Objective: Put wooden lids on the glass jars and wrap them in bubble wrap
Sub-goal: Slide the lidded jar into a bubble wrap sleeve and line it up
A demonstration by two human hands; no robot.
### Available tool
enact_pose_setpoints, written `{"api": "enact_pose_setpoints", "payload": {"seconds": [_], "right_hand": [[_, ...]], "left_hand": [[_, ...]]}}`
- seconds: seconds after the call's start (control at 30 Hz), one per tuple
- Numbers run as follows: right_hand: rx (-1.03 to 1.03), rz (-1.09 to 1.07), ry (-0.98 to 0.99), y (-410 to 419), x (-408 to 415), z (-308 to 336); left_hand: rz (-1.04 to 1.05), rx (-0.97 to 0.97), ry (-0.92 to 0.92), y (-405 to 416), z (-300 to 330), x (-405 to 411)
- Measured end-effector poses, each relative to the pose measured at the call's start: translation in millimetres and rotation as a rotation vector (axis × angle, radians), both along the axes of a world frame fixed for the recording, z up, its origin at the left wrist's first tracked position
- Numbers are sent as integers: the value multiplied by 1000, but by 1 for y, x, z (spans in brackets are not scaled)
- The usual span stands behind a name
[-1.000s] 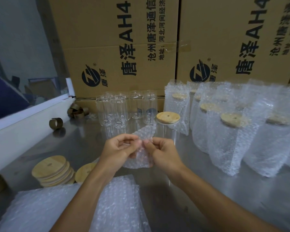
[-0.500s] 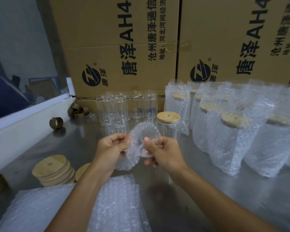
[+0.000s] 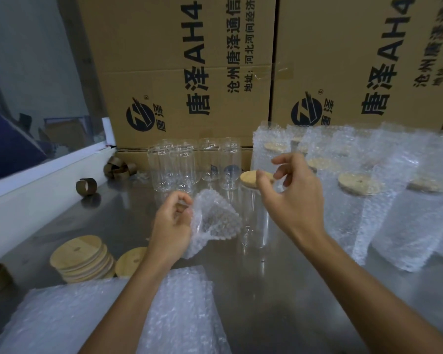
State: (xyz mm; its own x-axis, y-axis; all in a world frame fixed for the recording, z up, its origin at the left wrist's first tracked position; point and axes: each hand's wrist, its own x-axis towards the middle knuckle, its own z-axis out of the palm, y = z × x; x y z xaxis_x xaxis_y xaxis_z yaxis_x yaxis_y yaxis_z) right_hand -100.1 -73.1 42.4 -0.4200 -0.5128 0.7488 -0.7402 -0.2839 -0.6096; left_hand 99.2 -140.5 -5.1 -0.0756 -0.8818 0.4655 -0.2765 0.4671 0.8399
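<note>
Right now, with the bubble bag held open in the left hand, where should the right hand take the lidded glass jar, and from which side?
Grip the lidded glass jar by the wooden lid, from above. It stands upright with wrapped jars close on its right and the bubble bag, which the left hand pinches, on its left. The right hand is already near the lid.

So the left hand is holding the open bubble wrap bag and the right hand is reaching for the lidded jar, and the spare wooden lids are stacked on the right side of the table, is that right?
Not quite. In the head view the spare wooden lids are stacked on the left side of the table. The rest holds: left hand holds the bubble wrap bag, right hand reaches toward the lidded jar.
</note>
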Motion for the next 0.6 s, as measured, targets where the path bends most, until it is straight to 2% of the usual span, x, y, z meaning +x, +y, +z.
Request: {"api": "enact_pose_setpoints", "payload": {"seconds": [0.13,0.2,0.3,0.4,0.6], "right_hand": [[283,145,-172,-10,-19,-10],[425,260,-265,-16,-24,-20],[556,326,-303,-24,-24,-42],[619,285,-237,-30,-23,-62],[590,232,-298,-31,-25,-64]], "left_hand": [[25,-56,-111,4,-1,-4],[67,-45,-121,5,-1,-5],[139,2,-86,7,0,-8],[184,42,-40,10,1,-10],[209,99,-141,9,2,-9]]}}
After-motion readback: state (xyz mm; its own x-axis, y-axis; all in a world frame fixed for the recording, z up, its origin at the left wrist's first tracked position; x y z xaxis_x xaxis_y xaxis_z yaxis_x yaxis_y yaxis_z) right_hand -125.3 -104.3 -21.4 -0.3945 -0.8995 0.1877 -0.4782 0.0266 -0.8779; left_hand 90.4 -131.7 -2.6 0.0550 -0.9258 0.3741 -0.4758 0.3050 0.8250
